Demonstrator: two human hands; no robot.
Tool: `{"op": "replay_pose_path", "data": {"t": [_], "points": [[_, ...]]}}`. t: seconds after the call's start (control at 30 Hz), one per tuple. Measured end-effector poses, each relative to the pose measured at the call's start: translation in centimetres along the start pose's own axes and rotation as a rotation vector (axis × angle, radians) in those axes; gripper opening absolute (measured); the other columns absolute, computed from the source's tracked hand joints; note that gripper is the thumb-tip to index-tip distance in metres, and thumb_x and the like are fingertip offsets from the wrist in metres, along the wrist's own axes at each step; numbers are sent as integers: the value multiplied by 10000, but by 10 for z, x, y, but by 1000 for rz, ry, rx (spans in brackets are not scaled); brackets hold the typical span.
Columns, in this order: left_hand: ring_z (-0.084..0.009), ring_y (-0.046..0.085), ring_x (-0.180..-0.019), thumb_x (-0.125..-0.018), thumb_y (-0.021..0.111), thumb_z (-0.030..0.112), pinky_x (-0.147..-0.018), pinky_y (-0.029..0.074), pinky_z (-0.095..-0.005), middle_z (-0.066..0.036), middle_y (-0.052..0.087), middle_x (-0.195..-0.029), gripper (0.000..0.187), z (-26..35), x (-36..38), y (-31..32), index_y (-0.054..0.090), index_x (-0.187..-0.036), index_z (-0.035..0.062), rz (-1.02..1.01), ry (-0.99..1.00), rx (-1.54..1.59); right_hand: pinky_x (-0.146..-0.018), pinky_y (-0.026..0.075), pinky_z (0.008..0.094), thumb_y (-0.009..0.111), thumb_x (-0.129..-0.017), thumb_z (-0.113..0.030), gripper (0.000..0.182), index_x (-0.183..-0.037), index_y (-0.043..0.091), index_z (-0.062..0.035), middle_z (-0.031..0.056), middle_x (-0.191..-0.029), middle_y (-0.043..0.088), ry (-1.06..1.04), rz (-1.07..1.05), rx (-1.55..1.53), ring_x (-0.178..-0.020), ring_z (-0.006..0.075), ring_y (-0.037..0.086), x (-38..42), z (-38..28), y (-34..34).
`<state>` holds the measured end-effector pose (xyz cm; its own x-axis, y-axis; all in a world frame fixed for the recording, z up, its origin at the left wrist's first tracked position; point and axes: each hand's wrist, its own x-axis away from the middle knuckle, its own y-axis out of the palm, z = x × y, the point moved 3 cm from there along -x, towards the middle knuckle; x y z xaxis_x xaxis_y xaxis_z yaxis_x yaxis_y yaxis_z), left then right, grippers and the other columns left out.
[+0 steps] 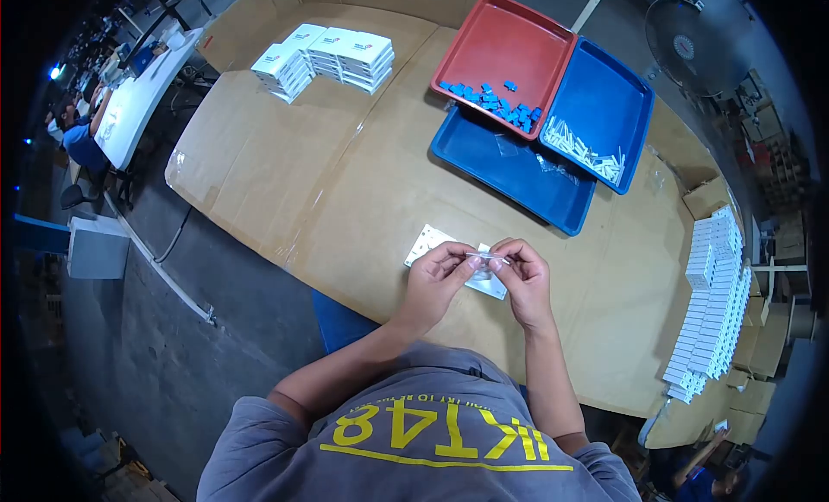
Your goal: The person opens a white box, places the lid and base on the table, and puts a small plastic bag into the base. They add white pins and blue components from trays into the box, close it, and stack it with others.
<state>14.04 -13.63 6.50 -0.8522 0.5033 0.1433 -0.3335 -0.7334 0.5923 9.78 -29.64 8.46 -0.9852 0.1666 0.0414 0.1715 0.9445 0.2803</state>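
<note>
At the frame's centre, your left hand [439, 280] and right hand [525, 280] pinch a small pale piece [486, 256]; it looks light, perhaps slippery, so grip its ends gently. Upper right, a red tray [509, 48] holds blue parts [522, 116], a blue tray [609, 87] white sticks [583, 150], a lower tray [528, 189] clear plastic [553, 167].

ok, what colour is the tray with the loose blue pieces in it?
Red tray; shows best in the head view.

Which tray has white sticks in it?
The rightmost blue tray; the red tray holds blue pieces, and the lower blue tray holds what looks like clear plastic.
</note>
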Motion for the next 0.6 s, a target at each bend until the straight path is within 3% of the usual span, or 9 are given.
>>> {"op": "replay_pose_path", "data": {"t": [0.5, 0.6], "points": [[-121, 660, -1042, -1013, 668, 22, -927, 544, -265, -72, 684, -1088, 171, 7, -1, -5, 636, -1169, -40, -75, 30, -66, -866, 495, 269, 695, -955, 37, 71, -1012, 666, 6, 51, -1021, 634, -27, -49, -3, -968, 119, 605, 0, 1, 8], [-124, 663, -1046, -1015, 669, 30, -930, 545, -270, -74, 687, -1087, 165, 9, -2, -5, 642, -1163, -39, -34, -15, -10, -869, 499, 273, 698, -963, 24, 61, -1017, 676, 4, 52, -1023, 658, 7, 25, -43, -970, 121, 614, 0, 3, 13]]}}
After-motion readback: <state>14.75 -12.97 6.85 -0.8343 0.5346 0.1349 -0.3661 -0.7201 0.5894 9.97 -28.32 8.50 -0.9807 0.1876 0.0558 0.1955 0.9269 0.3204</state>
